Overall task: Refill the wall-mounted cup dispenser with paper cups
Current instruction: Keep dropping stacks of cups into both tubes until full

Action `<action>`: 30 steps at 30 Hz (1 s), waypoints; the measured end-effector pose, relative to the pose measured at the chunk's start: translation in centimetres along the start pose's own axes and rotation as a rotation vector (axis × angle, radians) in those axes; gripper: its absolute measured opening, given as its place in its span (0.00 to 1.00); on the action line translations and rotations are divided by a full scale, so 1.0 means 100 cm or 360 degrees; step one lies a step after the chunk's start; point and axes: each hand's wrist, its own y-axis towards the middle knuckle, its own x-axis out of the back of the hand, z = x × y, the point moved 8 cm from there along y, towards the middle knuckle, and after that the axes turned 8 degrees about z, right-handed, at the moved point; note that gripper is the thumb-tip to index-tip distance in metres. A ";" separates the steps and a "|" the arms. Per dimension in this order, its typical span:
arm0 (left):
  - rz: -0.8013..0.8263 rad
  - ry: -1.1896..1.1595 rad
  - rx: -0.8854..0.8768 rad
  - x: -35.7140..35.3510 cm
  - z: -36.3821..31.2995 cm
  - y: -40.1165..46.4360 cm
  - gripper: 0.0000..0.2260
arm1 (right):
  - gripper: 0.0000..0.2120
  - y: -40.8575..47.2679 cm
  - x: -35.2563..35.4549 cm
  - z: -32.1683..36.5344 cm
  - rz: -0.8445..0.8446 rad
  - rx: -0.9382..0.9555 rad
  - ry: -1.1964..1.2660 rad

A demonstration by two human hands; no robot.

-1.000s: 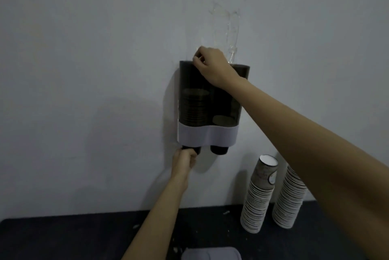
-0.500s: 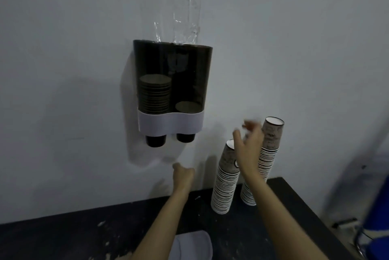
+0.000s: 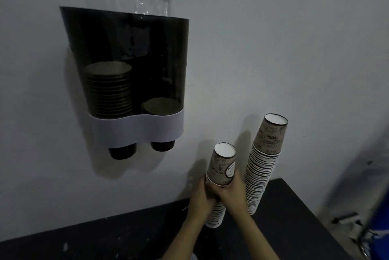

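Gripping with both hands: my left hand and right hand are wrapped from either side around the shorter stack of inverted printed paper cups, above the black tabletop. Just right, I see a taller stack of the same cups leaning at the grey wall. Up left hangs the dark tinted two-tube wall dispenser, left tube part-filled, right tube nearly empty.

One dispenser, two tubes; two loose cup stacks; two hands.

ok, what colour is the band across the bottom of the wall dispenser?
White, a wavy white band on the dark tinted wall-mounted cup dispenser; head view.
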 end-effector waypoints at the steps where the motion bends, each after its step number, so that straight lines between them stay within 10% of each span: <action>1: -0.0015 -0.0034 -0.0017 -0.001 0.002 0.001 0.33 | 0.27 0.001 0.002 0.000 -0.0007 0.0019 0.0018; 10: 0.0189 0.0297 0.0084 -0.004 -0.008 0.004 0.51 | 0.27 0.017 0.037 0.072 -0.0026 0.0252 0.0110; 16: -0.0731 -0.0105 -0.0598 0.065 -0.122 -0.063 0.26 | 0.31 0.007 0.068 0.130 0.0173 0.0333 -0.0321; 21: -0.0615 -0.0434 -0.0870 0.083 -0.192 -0.104 0.10 | 0.46 -0.022 0.063 0.176 0.0507 0.0394 -0.0872; 30: -0.0625 -0.1139 -0.0509 0.144 -0.180 -0.138 0.15 | 0.33 -0.054 0.064 0.296 0.0484 0.0597 0.0111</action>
